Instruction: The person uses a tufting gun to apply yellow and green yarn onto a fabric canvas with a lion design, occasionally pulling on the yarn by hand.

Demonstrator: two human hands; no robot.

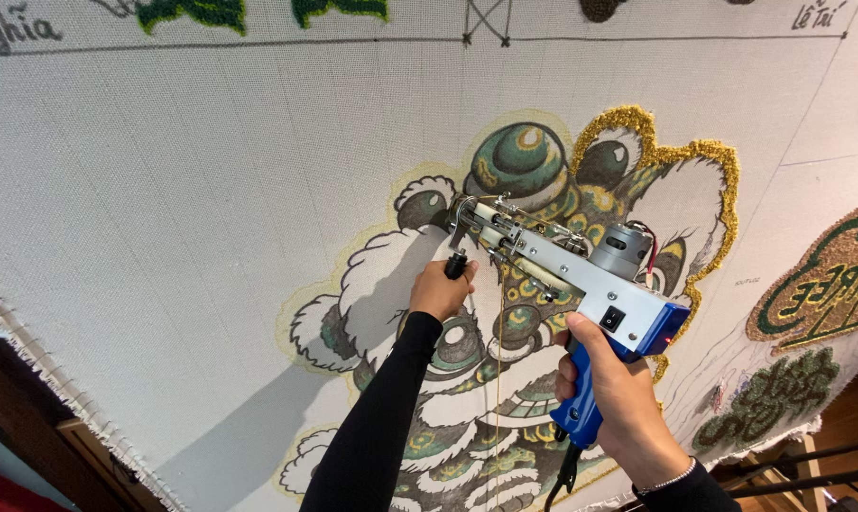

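A tufting gun (581,280) with a grey metal body and blue grip points at a stretched white cloth (182,209). My right hand (609,398) is closed around the blue grip. My left hand (440,289) grips the gun's black front handle. The gun's tip touches the cloth at a printed lion-head design (543,171), partly tufted in green, white and gold yarn. A thin yellow yarn strand (501,379) hangs down from the gun. Both arms wear black sleeves.
Other tufted patches sit on the cloth: green and gold shapes at right (818,284), a dark green patch (770,398) at lower right, green tufts at top (192,11). The wooden frame edge (30,398) runs along the lower left. A black cable (562,479) trails below the gun.
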